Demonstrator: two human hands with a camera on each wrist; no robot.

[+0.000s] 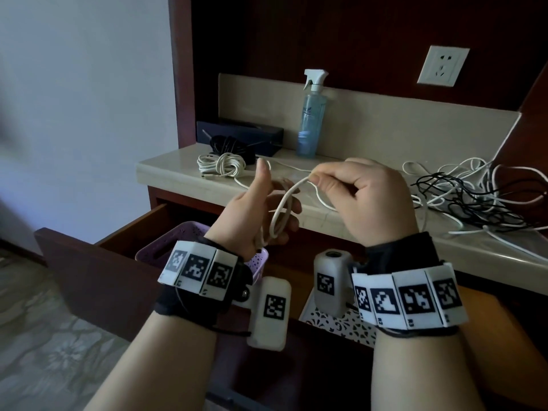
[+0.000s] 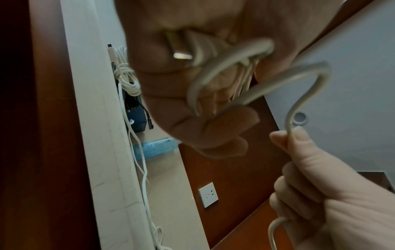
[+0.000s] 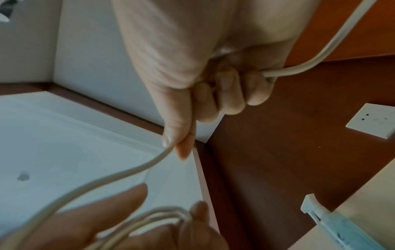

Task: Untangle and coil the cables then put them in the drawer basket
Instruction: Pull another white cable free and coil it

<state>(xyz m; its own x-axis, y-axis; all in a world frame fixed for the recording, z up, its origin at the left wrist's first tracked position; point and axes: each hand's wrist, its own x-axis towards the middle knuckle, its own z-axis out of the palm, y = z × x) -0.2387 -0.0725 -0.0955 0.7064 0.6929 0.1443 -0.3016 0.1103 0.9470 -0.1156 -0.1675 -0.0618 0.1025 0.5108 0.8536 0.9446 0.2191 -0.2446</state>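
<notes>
In front of the open drawer, my left hand (image 1: pixel 261 209) has its thumb raised and holds a few loops of a white cable (image 1: pixel 282 209) wound round its curled fingers (image 2: pixel 213 132). A metal plug end (image 2: pixel 181 55) shows against the palm. My right hand (image 1: pixel 364 197) pinches the same cable (image 3: pixel 128 172) between thumb and forefinger just right of the loops. The rest trails through the fist onto the counter. A purple basket (image 1: pixel 189 232) sits in the drawer under my left wrist, partly hidden. A tangle of white and black cables (image 1: pixel 474 200) lies on the counter at the right.
A coiled white cable (image 1: pixel 222 165) and a coiled black one (image 1: pixel 229 145) lie at the counter's back left, by a dark box (image 1: pixel 252 133) and a spray bottle (image 1: pixel 311 120). A wall socket (image 1: pixel 443 65) is above. A white patterned tray (image 1: pixel 341 326) lies in the drawer's right half.
</notes>
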